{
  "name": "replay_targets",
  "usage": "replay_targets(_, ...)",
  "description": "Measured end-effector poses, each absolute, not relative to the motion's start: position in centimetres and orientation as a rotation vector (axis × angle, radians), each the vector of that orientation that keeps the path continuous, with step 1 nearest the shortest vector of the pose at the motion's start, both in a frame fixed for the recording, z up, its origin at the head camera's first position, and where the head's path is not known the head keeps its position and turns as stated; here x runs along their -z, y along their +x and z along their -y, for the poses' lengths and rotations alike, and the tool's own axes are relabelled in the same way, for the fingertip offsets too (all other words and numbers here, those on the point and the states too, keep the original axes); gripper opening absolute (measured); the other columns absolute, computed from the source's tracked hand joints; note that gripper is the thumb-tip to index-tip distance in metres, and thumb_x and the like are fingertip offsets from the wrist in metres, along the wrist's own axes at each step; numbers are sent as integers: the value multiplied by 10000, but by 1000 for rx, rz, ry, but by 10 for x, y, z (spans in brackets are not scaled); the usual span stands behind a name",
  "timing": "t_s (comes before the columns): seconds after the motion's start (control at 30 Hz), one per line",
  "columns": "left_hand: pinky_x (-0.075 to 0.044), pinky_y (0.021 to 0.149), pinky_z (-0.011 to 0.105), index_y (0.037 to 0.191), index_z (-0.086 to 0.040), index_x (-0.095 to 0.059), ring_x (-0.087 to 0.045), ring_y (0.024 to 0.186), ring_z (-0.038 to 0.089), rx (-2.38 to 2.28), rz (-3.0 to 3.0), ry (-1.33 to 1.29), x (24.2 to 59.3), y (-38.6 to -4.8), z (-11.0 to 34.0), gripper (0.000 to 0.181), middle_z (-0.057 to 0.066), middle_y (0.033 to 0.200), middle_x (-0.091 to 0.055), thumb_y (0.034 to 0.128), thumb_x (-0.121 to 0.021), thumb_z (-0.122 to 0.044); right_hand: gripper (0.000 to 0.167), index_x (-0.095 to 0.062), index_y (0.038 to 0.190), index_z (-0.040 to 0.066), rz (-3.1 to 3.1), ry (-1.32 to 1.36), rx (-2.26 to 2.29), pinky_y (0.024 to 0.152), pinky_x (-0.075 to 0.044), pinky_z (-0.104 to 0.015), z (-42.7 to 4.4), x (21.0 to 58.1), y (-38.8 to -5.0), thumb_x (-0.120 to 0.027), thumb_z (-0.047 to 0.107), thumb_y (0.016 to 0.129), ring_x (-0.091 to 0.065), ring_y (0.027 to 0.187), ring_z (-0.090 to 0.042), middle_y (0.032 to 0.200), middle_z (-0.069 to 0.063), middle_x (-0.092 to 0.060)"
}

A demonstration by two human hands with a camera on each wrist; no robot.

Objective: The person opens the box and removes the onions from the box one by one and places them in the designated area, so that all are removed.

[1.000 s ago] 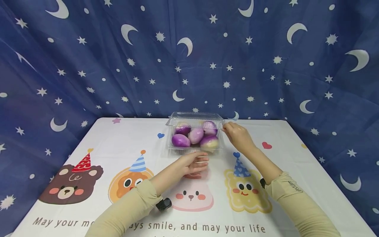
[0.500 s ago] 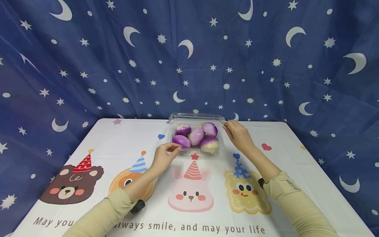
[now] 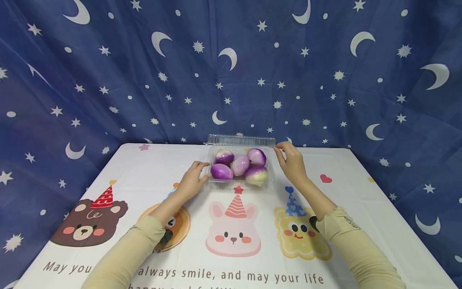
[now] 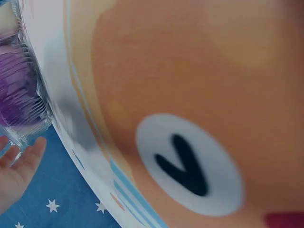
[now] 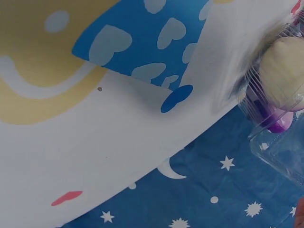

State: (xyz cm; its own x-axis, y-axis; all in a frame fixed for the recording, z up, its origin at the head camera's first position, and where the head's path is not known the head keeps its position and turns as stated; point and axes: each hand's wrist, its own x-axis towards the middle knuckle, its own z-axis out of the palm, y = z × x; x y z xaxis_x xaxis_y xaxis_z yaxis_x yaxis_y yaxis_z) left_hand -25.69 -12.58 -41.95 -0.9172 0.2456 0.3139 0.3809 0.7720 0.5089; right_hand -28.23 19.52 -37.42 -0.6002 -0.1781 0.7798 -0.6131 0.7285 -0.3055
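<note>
A clear plastic clamshell box sits near the table's far edge, holding several glossy purple-and-cream egg-shaped things. Its ribbed lid is raised and tilted back. At the lid's right corner, my right hand pinches the rim between thumb and fingers. My left hand is at the box's left side, fingers apart and fingertips against the wall. In the left wrist view, those loosely extended fingers are beside the box's edge. Only a sliver of the right hand shows in the right wrist view.
A white printed cloth with cartoon faces and lettering covers the table. Right behind the box, a blue curtain with moons and stars hangs down past the table's far edge. A dark strap piece is by the left wrist.
The lid has swung further up and back, with my right hand rising slightly along with it. My left hand went from in front of the box to its front-left corner, then its left side.
</note>
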Motion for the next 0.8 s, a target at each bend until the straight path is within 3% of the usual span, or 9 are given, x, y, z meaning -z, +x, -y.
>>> replay_targets(0.1,-350,1089,502,1384,50,-406,-420,1297,413,788,2883,-562,422,-262,126,495,255,1415,-397,987,-471,-239,96,-605,925,-31,2166,581,-747,766,-548,-423,-193,376,-282,-596,64,915,-640,831,-328,903,-172,-653)
replay_targets(0.23,-276,1130,501,1434,84,-286,-298,1376,422,647,2970,-650,426,-265,127,544,256,1516,-251,1015,-365,-252,104,-606,940,-32,2181,559,-795,785,-544,-439,-192,377,-282,-593,68,918,-634,856,-335,922,-182,-651)
replay_targets(0.43,-269,1142,472,1442,99,-244,-279,1391,399,608,2967,-720,429,-265,125,558,259,1528,-218,1013,-335,-246,148,-586,992,-50,2199,518,-921,831,-529,-444,-194,378,-286,-634,38,883,-615,909,-348,964,-203,-637)
replay_targets(0.8,-297,1128,468,1436,87,-277,-322,1368,408,581,2977,-728,421,-257,125,582,248,1519,-252,997,-393,-277,108,-583,936,-69,2145,463,-1001,812,-532,-425,-194,367,-292,-635,-1,871,-622,858,-339,888,-212,-632)
